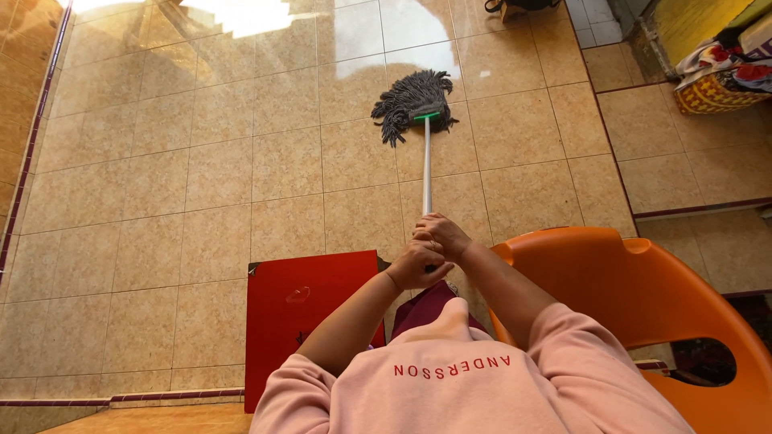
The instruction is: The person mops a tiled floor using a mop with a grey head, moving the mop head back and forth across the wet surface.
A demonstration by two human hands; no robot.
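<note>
Glossy tan floor tiles (201, 177) spread out below, and on them the grey string mop (414, 100) lies well ahead, its white handle (427, 161) running straight back to the person. Both arms stretch forward, elbows slightly bent. The right hand (442, 233) is wrapped round the handle's end, the left hand (414, 265) clasped just below it. An orange plastic chair (635, 281) stands at the right, a red board (310, 305) at the left.
</note>
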